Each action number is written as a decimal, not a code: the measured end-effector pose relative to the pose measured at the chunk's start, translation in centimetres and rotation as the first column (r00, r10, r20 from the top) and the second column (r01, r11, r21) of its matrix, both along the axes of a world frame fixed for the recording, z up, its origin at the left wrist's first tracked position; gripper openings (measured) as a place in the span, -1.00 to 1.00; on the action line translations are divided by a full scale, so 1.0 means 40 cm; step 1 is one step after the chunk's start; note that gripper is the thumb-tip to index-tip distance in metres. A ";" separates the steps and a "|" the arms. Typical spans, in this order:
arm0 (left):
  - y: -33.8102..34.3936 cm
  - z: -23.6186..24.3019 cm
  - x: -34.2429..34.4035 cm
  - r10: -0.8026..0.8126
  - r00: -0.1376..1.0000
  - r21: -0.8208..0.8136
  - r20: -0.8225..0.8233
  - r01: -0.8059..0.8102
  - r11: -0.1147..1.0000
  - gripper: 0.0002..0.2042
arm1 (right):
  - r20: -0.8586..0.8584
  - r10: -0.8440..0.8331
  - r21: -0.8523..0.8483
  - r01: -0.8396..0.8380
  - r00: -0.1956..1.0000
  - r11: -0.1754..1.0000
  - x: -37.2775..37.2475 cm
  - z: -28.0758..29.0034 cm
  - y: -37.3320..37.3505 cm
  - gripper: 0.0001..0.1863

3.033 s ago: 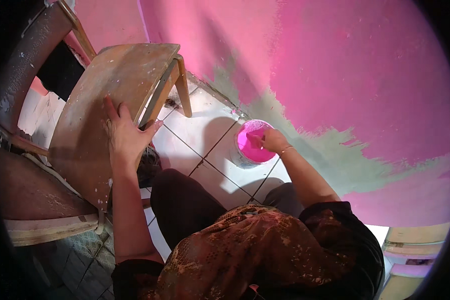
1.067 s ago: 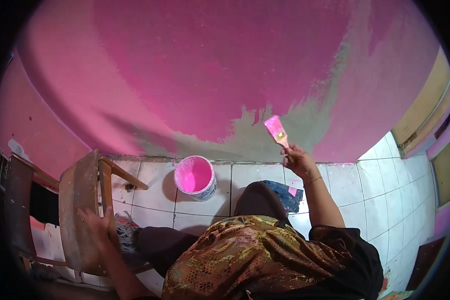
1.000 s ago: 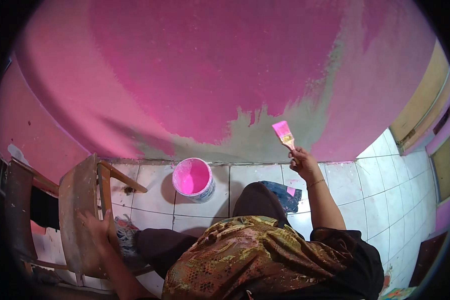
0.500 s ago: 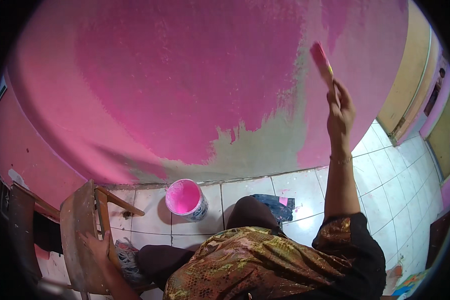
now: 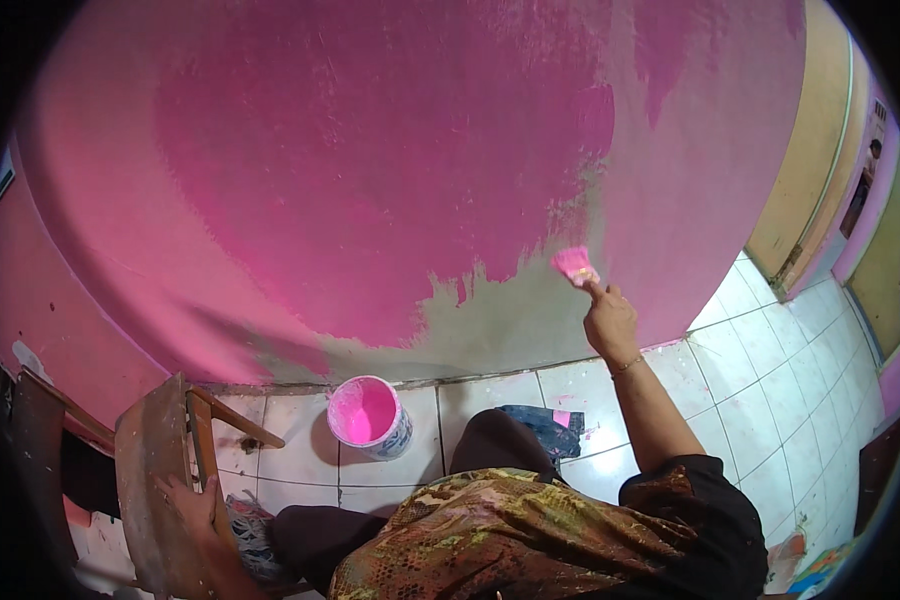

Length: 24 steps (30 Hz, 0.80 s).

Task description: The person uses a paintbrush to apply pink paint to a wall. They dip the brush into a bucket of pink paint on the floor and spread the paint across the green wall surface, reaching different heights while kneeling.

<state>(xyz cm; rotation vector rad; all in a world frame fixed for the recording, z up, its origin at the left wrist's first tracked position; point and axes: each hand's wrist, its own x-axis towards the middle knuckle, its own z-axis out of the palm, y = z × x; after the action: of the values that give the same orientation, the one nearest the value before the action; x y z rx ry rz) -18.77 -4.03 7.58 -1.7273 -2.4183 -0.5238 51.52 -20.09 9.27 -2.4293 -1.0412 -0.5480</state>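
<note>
My right hand [image 5: 612, 322] grips a paintbrush [image 5: 576, 266] by its handle, with pink paint coating the bristles. The brush is close to the wall [image 5: 510, 305], beside a grey patch that borders the darker pink area; whether the bristles touch it I cannot tell. On the floor below stands a round paint bucket [image 5: 398, 442] with bright pink paint inside. My left hand [image 5: 188, 503] lies with its fingers apart on the wooden chair [image 5: 145, 470] at the left.
White floor tiles [image 5: 745, 380] run along the wall's foot. A dark blue cloth [image 5: 555, 432] lies near my knee, and a grey rag [image 5: 250, 530] is beside the chair. Far right, a person [image 5: 860, 190] appears near a doorway.
My right hand has brought the brush down and to the left along the wall. Fresh darker pink now covers part of the grey strip higher up. My left hand stays on the chair.
</note>
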 end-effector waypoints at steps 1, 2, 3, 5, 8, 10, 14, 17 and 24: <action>0.000 -0.006 -0.007 -0.008 1.000 0.021 -0.025 0.008 1.000 -0.12 | -0.038 0.038 -0.107 -0.041 0.999 0.993 0.014 0.015 -0.016 -0.58; 0.002 -0.013 -0.010 -0.018 0.999 0.041 -0.049 0.020 0.999 -0.12 | -0.078 0.067 -0.213 -0.083 0.995 0.974 0.020 0.037 -0.028 -0.63; 0.004 -0.016 -0.013 -0.024 0.999 0.043 -0.044 0.026 0.999 -0.12 | -0.089 0.053 -0.226 -0.072 0.995 0.971 0.036 0.079 -0.022 -0.69; 0.009 -0.018 -0.015 -0.008 0.999 0.030 -0.031 0.009 1.000 -0.13 | 0.007 0.063 -0.228 -0.060 0.998 0.972 0.096 0.180 -0.001 -0.73; 0.012 -0.022 -0.032 0.035 0.999 -0.009 -0.021 -0.035 0.999 -0.13 | 0.032 -0.006 -0.238 0.013 0.999 0.971 0.156 0.417 0.041 -0.68; 0.017 -0.036 -0.039 0.012 0.999 0.020 -0.032 -0.011 1.000 -0.13 | 0.177 0.001 -0.218 0.038 0.984 0.975 0.198 0.586 0.032 -0.78; 0.009 -0.019 -0.008 0.034 0.998 0.051 -0.054 -0.032 0.998 -0.14 | 0.233 -0.126 0.046 0.119 0.964 0.992 0.257 0.877 0.008 -0.74; -0.001 -0.007 0.002 0.049 0.997 0.085 -0.060 -0.044 0.995 -0.16 | 0.356 -0.150 0.333 0.025 0.922 0.942 0.189 0.954 -0.025 -0.74; -0.010 -0.009 -0.002 0.022 0.999 0.089 -0.033 -0.019 0.996 -0.19 | 0.481 -0.082 0.458 -0.170 0.873 0.872 0.227 0.583 0.085 -0.70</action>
<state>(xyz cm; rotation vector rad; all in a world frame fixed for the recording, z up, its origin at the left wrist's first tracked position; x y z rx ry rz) -18.84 -4.41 7.22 -1.6609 -2.3491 -0.5852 60.60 -16.68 32.60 -1.8427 -0.9847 -1.2912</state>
